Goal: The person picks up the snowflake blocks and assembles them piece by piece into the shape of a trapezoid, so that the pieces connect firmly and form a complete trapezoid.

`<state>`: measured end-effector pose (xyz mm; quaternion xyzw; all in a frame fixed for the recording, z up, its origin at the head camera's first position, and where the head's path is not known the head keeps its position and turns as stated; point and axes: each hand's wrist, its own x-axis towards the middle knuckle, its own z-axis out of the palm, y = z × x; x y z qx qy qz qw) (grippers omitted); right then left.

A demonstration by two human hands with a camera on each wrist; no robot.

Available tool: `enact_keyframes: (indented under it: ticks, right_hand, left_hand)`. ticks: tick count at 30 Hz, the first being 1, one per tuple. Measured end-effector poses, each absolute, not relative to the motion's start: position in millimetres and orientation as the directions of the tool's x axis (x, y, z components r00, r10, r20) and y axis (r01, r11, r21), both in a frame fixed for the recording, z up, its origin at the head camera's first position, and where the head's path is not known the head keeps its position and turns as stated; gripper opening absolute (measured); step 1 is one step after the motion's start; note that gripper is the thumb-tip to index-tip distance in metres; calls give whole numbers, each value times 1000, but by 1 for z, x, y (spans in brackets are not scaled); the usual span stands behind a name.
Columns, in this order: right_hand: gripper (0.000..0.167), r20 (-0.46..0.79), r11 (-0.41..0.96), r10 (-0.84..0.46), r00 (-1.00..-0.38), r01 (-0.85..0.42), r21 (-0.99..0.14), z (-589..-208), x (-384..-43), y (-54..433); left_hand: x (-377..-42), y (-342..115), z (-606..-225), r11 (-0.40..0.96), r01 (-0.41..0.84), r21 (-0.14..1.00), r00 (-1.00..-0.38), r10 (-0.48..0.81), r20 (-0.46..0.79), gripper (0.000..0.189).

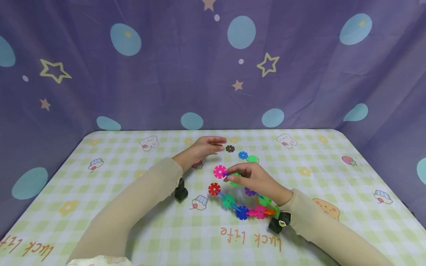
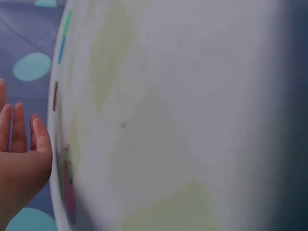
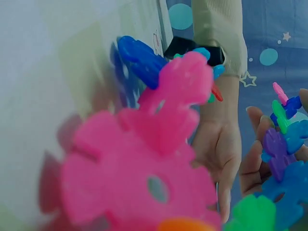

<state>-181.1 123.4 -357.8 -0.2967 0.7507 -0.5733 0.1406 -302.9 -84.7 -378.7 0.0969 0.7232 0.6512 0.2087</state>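
A chain of interlocking snowflake discs, bent into a ring with a gap, hangs from my right hand (image 1: 256, 181) in the head view. Thumb and fingertips pinch it near its upper end, beside a pink disc (image 1: 219, 171). A red disc (image 1: 214, 189) forms the other end, a little below the pink one. Along the low side run a dark blue disc (image 1: 242, 212) and another pink one (image 3: 144, 178), large in the right wrist view. My left hand (image 1: 203, 149) holds nothing, fingers extended, close to a loose brown disc (image 1: 230, 148).
A blue disc (image 1: 243, 155) and a green disc (image 1: 253, 159) lie on the table beyond my right hand. The checked tablecloth (image 1: 100, 207) covers the table up to a purple curtain (image 1: 186, 81) at the back. Each wrist wears a small black camera (image 1: 181, 191).
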Motion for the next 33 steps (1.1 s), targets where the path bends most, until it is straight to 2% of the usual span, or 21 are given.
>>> enact_keyframes:
  ticks: [6, 11, 14, 24, 33]
  right_hand:
    - [27, 132, 133, -629, -766, -273, -953, -357, -181, 123]
    - [27, 132, 132, -630, -765, -274, -953, -357, -180, 124]
    - [27, 134, 131, -631, -764, -275, -952, -357, -180, 124]
    - [26, 140, 127, -627, -766, -278, -952, -358, -182, 124]
    - [27, 131, 152, -602, -788, -274, -949, -355, -181, 126]
  left_hand:
    - [-317, -78, -387, 274, 4, 962, -882, 454, -126, 40]
    - [-318, -72, -389, 414, 169, 894, -850, 521, -81, 43]
    - [-318, -71, -389, 457, 226, 860, -834, 547, -72, 45]
    - [-320, -71, -389, 488, 332, 807, -781, 623, -55, 41]
    - [-318, -74, -389, 508, 324, 798, -795, 604, -62, 32]
